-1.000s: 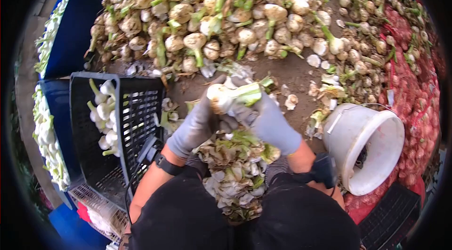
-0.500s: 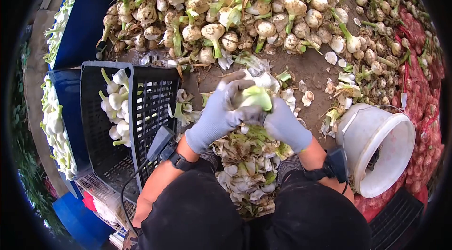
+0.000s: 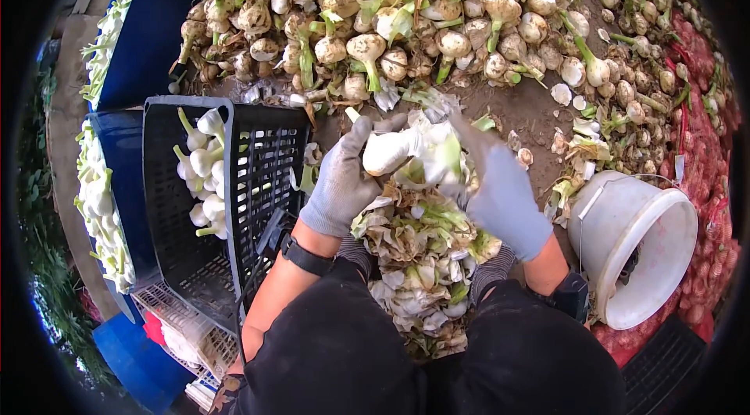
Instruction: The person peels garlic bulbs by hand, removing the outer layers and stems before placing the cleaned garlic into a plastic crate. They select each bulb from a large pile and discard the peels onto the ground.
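A white garlic bulb rests in my left hand, which wears a grey glove and has its fingers wrapped round the bulb. Just right of the bulb, pale green and white peeled skin hangs beside my right hand. That gloved hand is smeared by motion, so its fingers and anything in them cannot be made out. Below both hands, between the knees, lies a heap of stripped skins.
A black crate with clean bulbs stands at the left, near blue containers of garlic. Unpeeled garlic is piled ahead. A white bucket lies tilted at the right, beside red mesh sacks.
The bulb now shows white in my left hand, its outer skin off to the right. My right hand has moved apart from my left. The view has shifted slightly.
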### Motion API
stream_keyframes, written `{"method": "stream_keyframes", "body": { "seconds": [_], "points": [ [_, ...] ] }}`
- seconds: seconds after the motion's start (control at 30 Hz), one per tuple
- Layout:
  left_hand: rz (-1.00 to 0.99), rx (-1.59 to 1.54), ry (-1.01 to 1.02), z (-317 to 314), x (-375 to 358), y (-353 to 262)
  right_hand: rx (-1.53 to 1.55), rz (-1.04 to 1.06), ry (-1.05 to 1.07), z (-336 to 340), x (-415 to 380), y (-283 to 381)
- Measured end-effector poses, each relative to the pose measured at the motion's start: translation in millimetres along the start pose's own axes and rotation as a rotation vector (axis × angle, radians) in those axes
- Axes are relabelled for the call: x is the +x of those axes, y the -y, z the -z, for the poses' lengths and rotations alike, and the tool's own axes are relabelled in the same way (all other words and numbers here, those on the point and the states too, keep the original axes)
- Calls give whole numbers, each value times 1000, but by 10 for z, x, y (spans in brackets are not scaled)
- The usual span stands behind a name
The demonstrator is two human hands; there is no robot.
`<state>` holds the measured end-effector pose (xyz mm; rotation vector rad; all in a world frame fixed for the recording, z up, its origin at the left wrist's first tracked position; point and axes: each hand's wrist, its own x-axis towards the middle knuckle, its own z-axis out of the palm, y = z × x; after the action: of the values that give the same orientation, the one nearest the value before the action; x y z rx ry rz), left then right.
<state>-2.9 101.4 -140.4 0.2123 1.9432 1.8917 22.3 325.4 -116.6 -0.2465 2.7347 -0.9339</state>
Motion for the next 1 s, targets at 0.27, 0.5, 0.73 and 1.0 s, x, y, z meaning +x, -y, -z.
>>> {"method": "stream_keyframes", "body": {
  "seconds": [0.27,0.5,0.73,1.0],
  "points": [
    [255,-680,-71,-16,-26,109,-30,221,43,-209,181,76],
    [226,-411,-284,171,-19,116,917,92,962,163,-12,382],
    [-382,427,-938,813,-445,-1076,7,43,6,-2,37,-426],
    [-107,315,-453,307,-112,-967,-369,-427,-263,217,735,-1049]
  ]
}}
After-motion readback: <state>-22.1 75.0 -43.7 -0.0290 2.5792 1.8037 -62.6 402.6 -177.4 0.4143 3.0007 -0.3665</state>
